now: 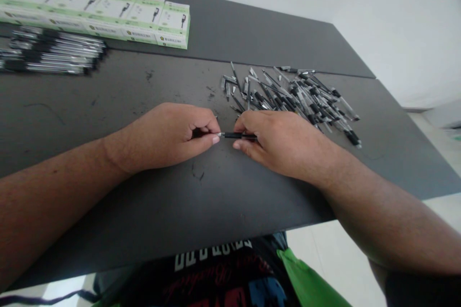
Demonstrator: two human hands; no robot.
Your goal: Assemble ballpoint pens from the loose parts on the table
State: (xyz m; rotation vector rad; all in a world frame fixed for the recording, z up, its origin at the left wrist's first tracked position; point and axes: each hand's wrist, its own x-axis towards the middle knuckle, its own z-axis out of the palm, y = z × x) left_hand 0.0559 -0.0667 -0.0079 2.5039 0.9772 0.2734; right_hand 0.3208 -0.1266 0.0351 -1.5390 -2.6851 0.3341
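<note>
Between my two hands a black pen (233, 135) lies level, just above the grey table. My left hand (180, 136) pinches its pale tip between thumb and forefinger. Around the pen's barrel, farther right, close the thumb and fingers of my right hand (277, 141); the rear end is hidden inside that hand. Just beyond my right hand spreads a loose heap of pen parts (306, 96), with clear barrels, black grips, refills and small tips mixed together.
A row of green and white boxes (173, 24) stands at the back left of the grey table (223, 192). In front of the boxes lies a bundle of pens (54, 53), side by side. Dark ink smudges (149, 75) mark the tabletop.
</note>
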